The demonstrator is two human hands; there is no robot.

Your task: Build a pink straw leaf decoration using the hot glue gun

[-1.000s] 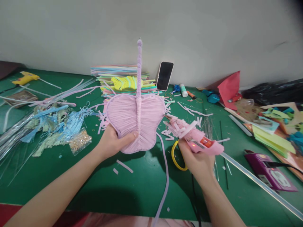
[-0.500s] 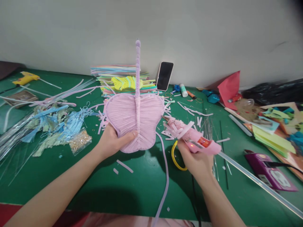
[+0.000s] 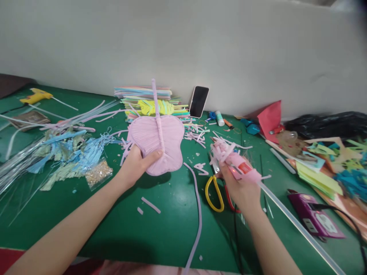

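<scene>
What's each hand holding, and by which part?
The left hand grips the lilac fan-shaped piece by its lower-left edge, thumb across its front. The right hand grips the pink glue gun under its body, handle hidden.

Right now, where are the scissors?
In the head view, the scissors lie right of centre on the green table, just right of the loose lilac strip and partly hidden by the right hand holding the pink glue gun.

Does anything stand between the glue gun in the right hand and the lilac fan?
Nothing visible does. The fan, in the left hand, and glue gun, in the right hand, are apart; the loose strips seen between them appear to lie lower, on the table.
</scene>
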